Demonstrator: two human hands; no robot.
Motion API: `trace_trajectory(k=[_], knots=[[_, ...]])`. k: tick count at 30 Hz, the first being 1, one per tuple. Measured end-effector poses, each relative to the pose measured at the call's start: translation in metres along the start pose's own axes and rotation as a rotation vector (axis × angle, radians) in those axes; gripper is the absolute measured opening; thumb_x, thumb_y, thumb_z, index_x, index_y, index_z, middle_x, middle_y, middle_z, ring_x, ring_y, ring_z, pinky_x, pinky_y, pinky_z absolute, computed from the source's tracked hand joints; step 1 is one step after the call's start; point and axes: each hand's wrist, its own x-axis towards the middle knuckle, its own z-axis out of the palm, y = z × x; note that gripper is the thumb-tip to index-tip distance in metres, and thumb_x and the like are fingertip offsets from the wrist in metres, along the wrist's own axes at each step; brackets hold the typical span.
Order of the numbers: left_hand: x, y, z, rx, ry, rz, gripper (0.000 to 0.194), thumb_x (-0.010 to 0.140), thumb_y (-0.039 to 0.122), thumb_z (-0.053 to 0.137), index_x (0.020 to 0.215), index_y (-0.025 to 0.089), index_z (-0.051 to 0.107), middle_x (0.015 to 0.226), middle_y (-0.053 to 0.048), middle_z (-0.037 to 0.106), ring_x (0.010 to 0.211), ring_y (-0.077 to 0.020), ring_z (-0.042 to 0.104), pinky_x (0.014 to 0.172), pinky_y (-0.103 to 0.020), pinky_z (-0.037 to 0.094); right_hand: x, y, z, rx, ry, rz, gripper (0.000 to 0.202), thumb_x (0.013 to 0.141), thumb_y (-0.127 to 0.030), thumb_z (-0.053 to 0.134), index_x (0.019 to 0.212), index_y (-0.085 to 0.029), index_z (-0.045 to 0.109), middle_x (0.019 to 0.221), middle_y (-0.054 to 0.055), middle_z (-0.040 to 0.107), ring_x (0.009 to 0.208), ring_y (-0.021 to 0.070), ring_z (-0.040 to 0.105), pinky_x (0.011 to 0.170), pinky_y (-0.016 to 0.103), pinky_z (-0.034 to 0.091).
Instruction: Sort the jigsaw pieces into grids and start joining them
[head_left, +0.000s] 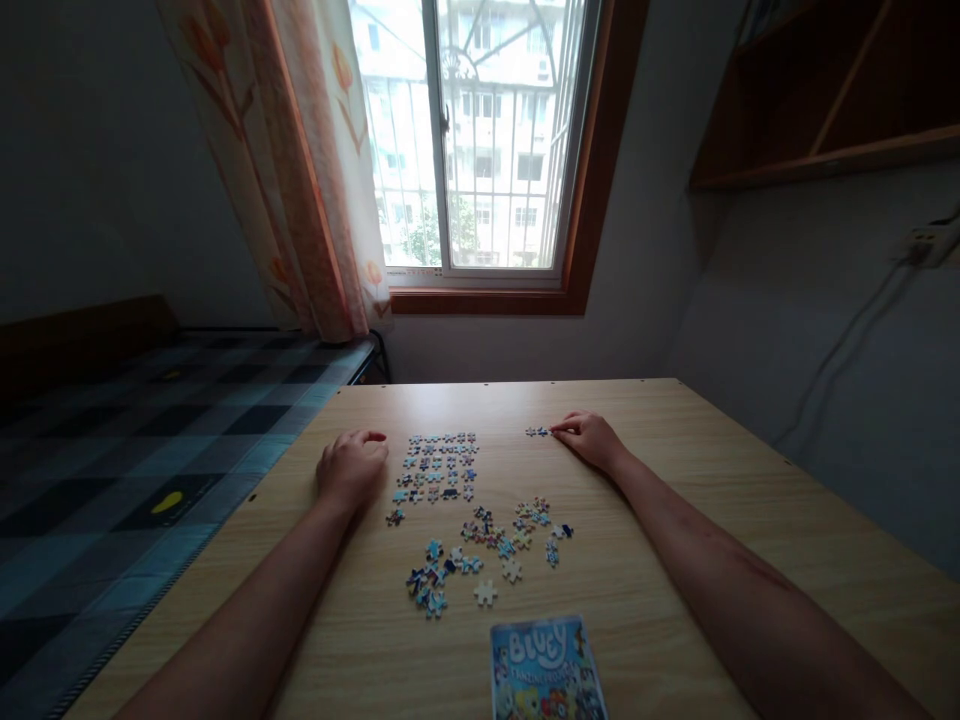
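Observation:
My right hand (pixel 590 438) reaches to the far right of the table, its fingertips pinched on a jigsaw puzzle piece at the end of a short row of puzzle pieces (pixel 534 431). My left hand (pixel 351 468) rests on the tabletop, loosely curved, with a gap between thumb and fingers and nothing in it. Just right of it, puzzle pieces (pixel 433 463) lie spaced out in rows. Nearer to me are loose heaps of pieces, one at the left (pixel 427 590) and another in the middle (pixel 484 530). Their small pictures are too fine to read.
A blue Bluey puzzle box (pixel 546 668) lies at the table's near edge. The wooden table (pixel 675 520) stands beside a bed with a checked cover (pixel 247 400). Beyond are a curtain (pixel 300 180) and a barred window (pixel 495 150). A shelf (pixel 832 100) hangs at the upper right.

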Motion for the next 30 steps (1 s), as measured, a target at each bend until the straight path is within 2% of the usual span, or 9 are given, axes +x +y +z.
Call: trace_trajectory(k=[7,12,14,16,17,19,22,26,30], knots=[[0.000,0.002,-0.002,0.006,-0.026,-0.006,0.030,0.080,0.036,0.051,0.098,0.024,0.071,0.124,-0.010,0.065,0.118,-0.0309,0.056,0.106,-0.043,0.040,-0.002,-0.001,0.000,0.036,0.043,0.032,0.022,0.086,-0.035,0.063,0.094,-0.022,0.079,0.093,0.006,0.073,0.084,0.0177,0.065,0.076,0.026,0.047],[-0.001,0.001,-0.001,-0.005,-0.013,-0.011,0.031,0.079,0.036,0.051,0.098,0.023,0.072,0.122,-0.010,0.065,0.117,-0.0314,0.056,0.105,-0.043,0.041,-0.002,-0.013,-0.010,0.062,0.034,0.047,0.026,0.087,-0.033,0.060,0.097,-0.017,0.079,0.093,0.008,0.072,0.078,0.0166,0.062,0.073,0.027,0.045],[-0.001,0.002,-0.002,-0.010,-0.010,-0.007,0.030,0.079,0.035,0.051,0.098,0.023,0.072,0.121,-0.010,0.066,0.116,-0.0316,0.057,0.104,-0.043,0.041,0.000,-0.025,-0.016,0.092,-0.037,0.007,0.026,0.085,-0.034,0.063,0.098,-0.018,0.079,0.090,0.007,0.072,0.074,0.0148,0.060,0.069,0.025,0.045],[-0.002,0.003,-0.003,-0.009,-0.010,0.002,0.030,0.079,0.035,0.051,0.097,0.023,0.072,0.120,-0.010,0.066,0.115,-0.0315,0.057,0.104,-0.044,0.041,0.001,-0.041,-0.022,0.134,-0.172,-0.055,0.022,0.080,-0.035,0.068,0.093,-0.021,0.079,0.084,0.003,0.072,0.069,0.0127,0.059,0.065,0.022,0.044],[-0.002,0.003,-0.004,-0.007,-0.010,0.007,0.030,0.079,0.035,0.051,0.097,0.022,0.072,0.119,-0.010,0.067,0.115,-0.0313,0.057,0.104,-0.044,0.041,0.001,-0.050,-0.024,0.161,-0.271,-0.092,0.021,0.079,-0.037,0.069,0.090,-0.022,0.080,0.080,0.002,0.071,0.068,0.0123,0.059,0.063,0.021,0.044],[-0.003,0.005,-0.006,-0.002,-0.012,0.017,0.031,0.080,0.036,0.050,0.097,0.022,0.072,0.118,-0.010,0.067,0.115,-0.0306,0.057,0.105,-0.043,0.041,0.000,-0.069,-0.026,0.213,-0.570,-0.142,0.026,0.078,-0.039,0.070,0.093,-0.019,0.078,0.079,0.002,0.071,0.069,0.0122,0.059,0.059,0.020,0.041],[-0.004,0.006,-0.008,0.003,-0.017,0.022,0.031,0.081,0.036,0.049,0.097,0.022,0.071,0.118,-0.010,0.067,0.116,-0.0293,0.057,0.106,-0.042,0.040,-0.004,-0.092,-0.024,0.164,-0.739,-0.152,0.027,0.075,-0.041,0.072,0.087,-0.017,0.077,0.074,0.001,0.069,0.065,0.0105,0.057,0.056,0.019,0.038],[-0.004,0.007,-0.008,0.012,-0.022,0.004,0.030,0.082,0.035,0.049,0.098,0.023,0.071,0.119,-0.009,0.067,0.116,-0.0289,0.057,0.106,-0.041,0.040,-0.008,-0.104,-0.019,0.069,-0.779,-0.167,0.024,0.073,-0.039,0.074,0.084,-0.017,0.076,0.073,-0.001,0.068,0.064,0.0096,0.057,0.053,0.019,0.036],[-0.003,0.005,-0.005,0.003,-0.019,-0.002,0.029,0.082,0.035,0.050,0.098,0.023,0.071,0.120,-0.009,0.066,0.117,-0.0295,0.057,0.105,-0.042,0.040,-0.009,-0.106,-0.015,-0.023,-0.687,-0.192,0.014,0.075,-0.032,0.073,0.084,-0.022,0.078,0.073,-0.002,0.069,0.062,0.0087,0.058,0.054,0.018,0.037]])
